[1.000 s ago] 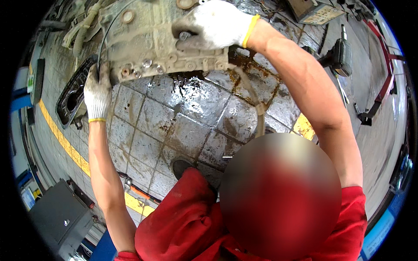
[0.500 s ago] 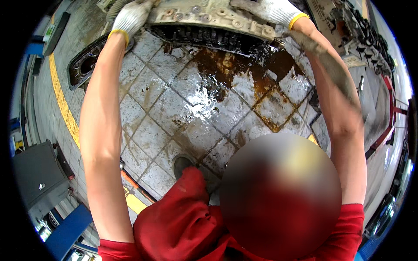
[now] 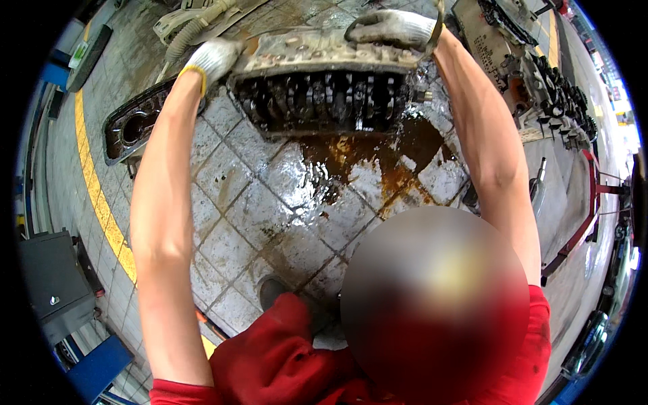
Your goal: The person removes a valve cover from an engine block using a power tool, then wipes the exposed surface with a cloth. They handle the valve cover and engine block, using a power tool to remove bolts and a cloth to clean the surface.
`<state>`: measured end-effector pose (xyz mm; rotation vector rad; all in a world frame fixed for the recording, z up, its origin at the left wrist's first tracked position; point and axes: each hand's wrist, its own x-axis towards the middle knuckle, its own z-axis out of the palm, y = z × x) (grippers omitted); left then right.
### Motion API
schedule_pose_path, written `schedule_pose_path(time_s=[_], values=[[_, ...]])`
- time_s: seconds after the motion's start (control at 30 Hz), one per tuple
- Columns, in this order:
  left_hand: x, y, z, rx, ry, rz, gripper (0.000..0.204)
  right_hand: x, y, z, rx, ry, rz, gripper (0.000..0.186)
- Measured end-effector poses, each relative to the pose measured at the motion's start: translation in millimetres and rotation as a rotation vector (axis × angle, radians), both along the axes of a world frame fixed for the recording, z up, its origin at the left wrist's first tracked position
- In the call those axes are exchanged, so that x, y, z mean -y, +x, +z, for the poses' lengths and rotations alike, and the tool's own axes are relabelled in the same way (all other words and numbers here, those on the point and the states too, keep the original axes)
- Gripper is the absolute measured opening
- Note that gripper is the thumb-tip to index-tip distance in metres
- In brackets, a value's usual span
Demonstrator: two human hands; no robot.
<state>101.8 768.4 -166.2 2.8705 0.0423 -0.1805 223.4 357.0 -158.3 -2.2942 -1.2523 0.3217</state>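
A dirty engine block (image 3: 317,101) stands on the wet tiled floor in front of me, its open, oily dark underside facing me. My left hand (image 3: 212,59), in a white knit glove with a yellow cuff, is closed at the block's upper left end; its fingertips are partly hidden. Over the upper right edge, my gloved right hand (image 3: 398,28) curls its fingers, closed on the block. A dark loop runs around those fingers, and a thin brownish strip (image 3: 437,27) crosses the right wrist; I cannot make out what they belong to.
Brown oily liquid (image 3: 385,162) spreads over the floor tiles below the block. A black oily cover (image 3: 131,128) lies at left, near a ribbed hose (image 3: 182,44). More engine parts (image 3: 550,101) sit at right, beside a red metal frame (image 3: 574,229). A grey cabinet (image 3: 54,283) stands at lower left.
The block has tilted, so its dark underside shows much more. Both hands have stayed on its ends. A brownish strip that hung across my right forearm now crosses the wrist.
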Motion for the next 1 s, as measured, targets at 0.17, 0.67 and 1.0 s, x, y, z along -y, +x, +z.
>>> schedule_pose_path(time_s=[0.17, 0.67, 1.0], values=[[8, -47, 14, 0.019, 0.274, -0.203, 0.033, -23, -46, 30, -0.483, -0.042, -0.085, 0.058], [12, -124, -2, 0.015, 0.27, -0.233, 0.043, 50, -54, -9, -0.498, 1.142, -0.586, 0.022], [-20, -132, -6, 0.065, -0.266, 0.273, 0.048, 116, -149, -51, -0.113, 0.454, -1.056, 0.06]])
